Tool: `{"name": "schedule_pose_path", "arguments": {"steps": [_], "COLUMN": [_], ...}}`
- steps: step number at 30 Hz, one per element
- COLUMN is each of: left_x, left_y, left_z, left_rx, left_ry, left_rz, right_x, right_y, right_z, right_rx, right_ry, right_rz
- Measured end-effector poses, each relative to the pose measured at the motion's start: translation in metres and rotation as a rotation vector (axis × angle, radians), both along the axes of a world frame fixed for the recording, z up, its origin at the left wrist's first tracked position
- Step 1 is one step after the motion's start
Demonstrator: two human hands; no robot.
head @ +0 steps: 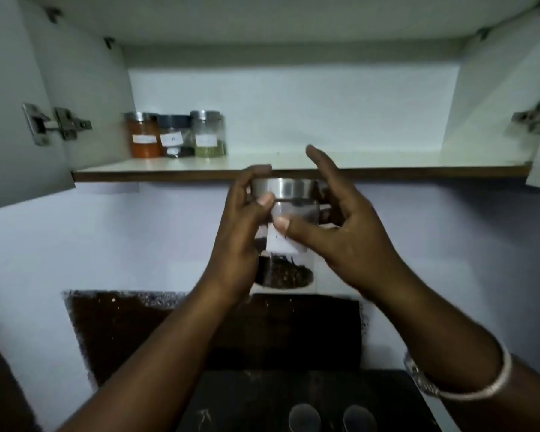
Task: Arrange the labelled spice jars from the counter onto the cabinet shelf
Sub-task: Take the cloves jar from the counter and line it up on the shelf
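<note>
Head view: fingers [258,171] of left hand [243,226] and right hand [340,238] grip the jar [289,274]; best set it level on the shelf [371,163], just beside the green jar [209,135].

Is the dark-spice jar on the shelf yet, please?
No, the left hand and right hand hold the steel-lidded glass jar below the white cabinet shelf.

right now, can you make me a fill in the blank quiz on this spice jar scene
1. The cabinet shelf already carries ___ jars.
2. The orange-powder jar stands at the ___ end of that row.
3. The left hand and right hand together hold a jar of dark spice with a ___ label.
4. The silver bangle sits on the ___ wrist.

Missing words: three; left; white; right
</note>
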State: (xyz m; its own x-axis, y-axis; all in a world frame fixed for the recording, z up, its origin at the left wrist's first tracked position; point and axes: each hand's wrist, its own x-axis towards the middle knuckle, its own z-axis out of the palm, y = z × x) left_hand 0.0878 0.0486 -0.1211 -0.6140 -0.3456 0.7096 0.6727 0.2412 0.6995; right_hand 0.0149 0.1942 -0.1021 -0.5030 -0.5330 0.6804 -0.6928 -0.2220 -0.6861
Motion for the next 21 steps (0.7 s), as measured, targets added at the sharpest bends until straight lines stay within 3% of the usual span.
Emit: {"name": "schedule_pose_path", "arguments": {"steps": [7,10,12,15,21], "left_x": [-0.057,-0.082,-0.092,-0.103,-0.115], "left_y": [-0.096,-0.149,-0.173,-0.195,-0.202], "left_z": [0.098,0.11,0.104,0.094,0.093], "left_rx": [-0.235,-0.402,-0.549,-0.698,-0.739], "left_ry": [-0.091,-0.26,-0.492,-0.744,-0.797], "left_rz": [0.468,0.786,0.926,0.983,1.015], "right_x": [-0.066,-0.101,-0.123,-0.154,-0.194], "right_y": [-0.072,-0.114,-0.139,-0.174,-0.23], "right_z": [0.094,0.113,0.113,0.115,0.133], "right_rx": [-0.058,0.04,0.161,0.248,0.392], "right_ry": [0.181,0.232,0.262,0.29,0.336], "right_rz": [-0.214,-0.275,-0.302,-0.301,-0.336]}}
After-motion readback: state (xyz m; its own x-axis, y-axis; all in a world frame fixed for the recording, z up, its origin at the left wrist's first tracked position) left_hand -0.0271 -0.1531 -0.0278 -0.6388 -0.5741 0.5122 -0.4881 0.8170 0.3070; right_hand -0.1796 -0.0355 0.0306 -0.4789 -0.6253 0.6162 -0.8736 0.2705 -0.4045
